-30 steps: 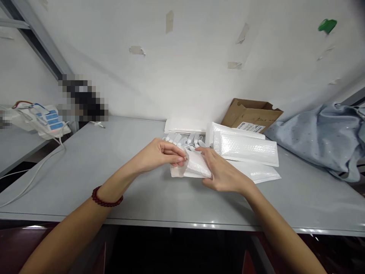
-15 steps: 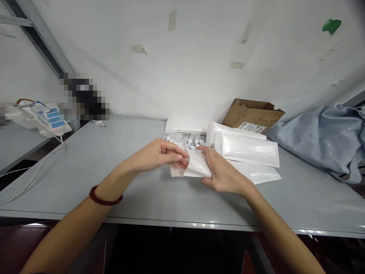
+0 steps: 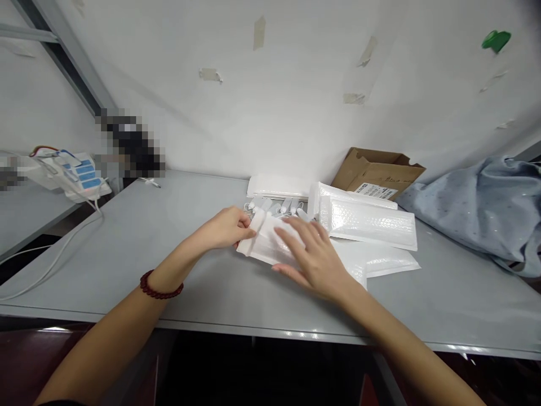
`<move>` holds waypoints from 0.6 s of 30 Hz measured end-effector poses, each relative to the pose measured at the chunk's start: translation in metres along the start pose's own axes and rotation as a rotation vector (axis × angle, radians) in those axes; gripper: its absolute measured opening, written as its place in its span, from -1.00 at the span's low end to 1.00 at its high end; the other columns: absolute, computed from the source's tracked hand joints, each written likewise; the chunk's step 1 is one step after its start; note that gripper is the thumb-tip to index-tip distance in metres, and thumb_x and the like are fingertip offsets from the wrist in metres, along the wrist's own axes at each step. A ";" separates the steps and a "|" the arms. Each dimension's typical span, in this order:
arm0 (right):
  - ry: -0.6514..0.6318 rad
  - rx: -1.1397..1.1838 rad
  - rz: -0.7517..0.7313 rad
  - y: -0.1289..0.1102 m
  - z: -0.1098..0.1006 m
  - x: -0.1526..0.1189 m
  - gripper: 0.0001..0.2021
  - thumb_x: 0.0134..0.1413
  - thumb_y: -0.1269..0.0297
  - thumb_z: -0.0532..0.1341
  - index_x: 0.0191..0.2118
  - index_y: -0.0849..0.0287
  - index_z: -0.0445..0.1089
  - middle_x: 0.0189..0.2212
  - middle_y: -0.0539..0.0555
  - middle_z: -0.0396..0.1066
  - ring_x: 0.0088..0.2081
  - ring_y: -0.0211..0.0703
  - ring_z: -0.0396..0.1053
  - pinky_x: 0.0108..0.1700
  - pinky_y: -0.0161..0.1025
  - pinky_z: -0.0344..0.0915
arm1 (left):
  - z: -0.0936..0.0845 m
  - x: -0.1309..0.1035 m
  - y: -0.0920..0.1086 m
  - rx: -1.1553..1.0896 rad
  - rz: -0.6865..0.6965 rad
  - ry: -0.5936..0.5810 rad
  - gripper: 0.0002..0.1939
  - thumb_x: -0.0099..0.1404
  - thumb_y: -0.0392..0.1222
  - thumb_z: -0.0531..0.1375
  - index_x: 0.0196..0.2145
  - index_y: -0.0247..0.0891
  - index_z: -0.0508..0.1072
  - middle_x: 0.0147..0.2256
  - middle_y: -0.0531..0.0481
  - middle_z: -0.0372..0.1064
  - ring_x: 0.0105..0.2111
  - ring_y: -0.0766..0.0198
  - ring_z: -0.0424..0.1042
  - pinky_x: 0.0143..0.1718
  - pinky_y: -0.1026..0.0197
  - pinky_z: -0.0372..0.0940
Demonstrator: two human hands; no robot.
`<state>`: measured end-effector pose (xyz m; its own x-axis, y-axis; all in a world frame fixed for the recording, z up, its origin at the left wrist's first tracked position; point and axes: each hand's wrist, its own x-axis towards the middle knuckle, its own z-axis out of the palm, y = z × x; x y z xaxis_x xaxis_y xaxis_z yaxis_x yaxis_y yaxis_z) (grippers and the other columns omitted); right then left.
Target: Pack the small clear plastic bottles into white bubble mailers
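Note:
A white bubble mailer (image 3: 270,243) lies at a slant on the grey table, its flap end to the left. My left hand (image 3: 230,227) is closed on that flap end, thumb on top and fingers curled underneath. My right hand (image 3: 315,251) rests over the right part of the mailer with its fingers spread, covering some of it. Just behind the mailer is a row of small white tube-like items with cord loops (image 3: 287,206), partly hidden by it. To the right, more white bubble mailers (image 3: 372,225) overlap in a pile.
A flat white stack (image 3: 276,186) sits against the wall. Behind the pile stands an open cardboard box (image 3: 380,172), and a light-blue cloth bag (image 3: 477,211) lies at the right. A power strip (image 3: 82,175) with cables is at the left. The table's front edge (image 3: 270,332) runs below my arms.
My left hand has moved left and closed on the mailer's flap end. My right hand has loosened its grip and spread over the mailer, which now lies flatter and more fully in sight.

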<state>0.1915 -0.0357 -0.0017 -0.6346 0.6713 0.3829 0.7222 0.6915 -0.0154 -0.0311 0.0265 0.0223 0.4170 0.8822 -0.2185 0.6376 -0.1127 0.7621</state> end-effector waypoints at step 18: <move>-0.251 0.106 -0.140 -0.017 0.022 0.004 -0.32 0.23 -0.13 0.00 0.21 0.40 0.18 0.20 0.37 0.20 0.24 0.22 0.11 0.21 0.13 0.13 | 0.011 0.006 -0.006 0.331 0.074 0.039 -0.78 0.06 -0.23 0.09 -0.67 -0.23 0.12 -0.65 0.11 0.09 -0.60 0.34 0.05 -0.58 0.24 -0.10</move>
<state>0.1702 -0.0388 -0.0201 -0.7835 0.6035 0.1480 0.5988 0.7969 -0.0795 -0.0256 0.0271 0.0094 0.4495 0.8820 -0.1417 0.7847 -0.3140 0.5345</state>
